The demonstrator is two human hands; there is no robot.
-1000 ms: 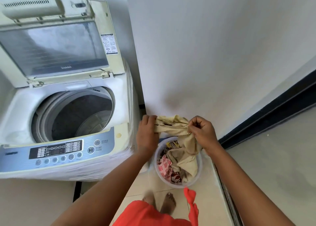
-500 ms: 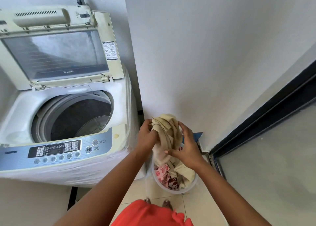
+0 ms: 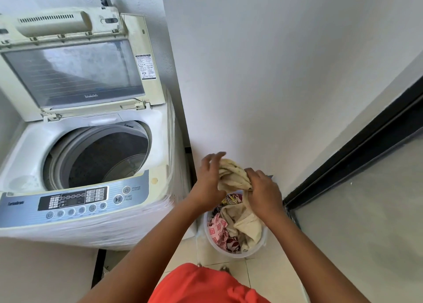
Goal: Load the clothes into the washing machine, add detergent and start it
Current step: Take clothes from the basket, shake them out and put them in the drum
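Head view step: loading; right hand grips beige cloth above basket, left hand seemingly spread against it.
Next: carry it to washer drum.

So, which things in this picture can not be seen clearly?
- Head view: the drum bottom is dark; whether clothes lie there cannot be told.
- Small panel labels are too small to read.
- The left hand is motion-blurred, so its grip on the beige cloth is unclear.
- The basket depths are covered by clothes.
- No detergent is in view.
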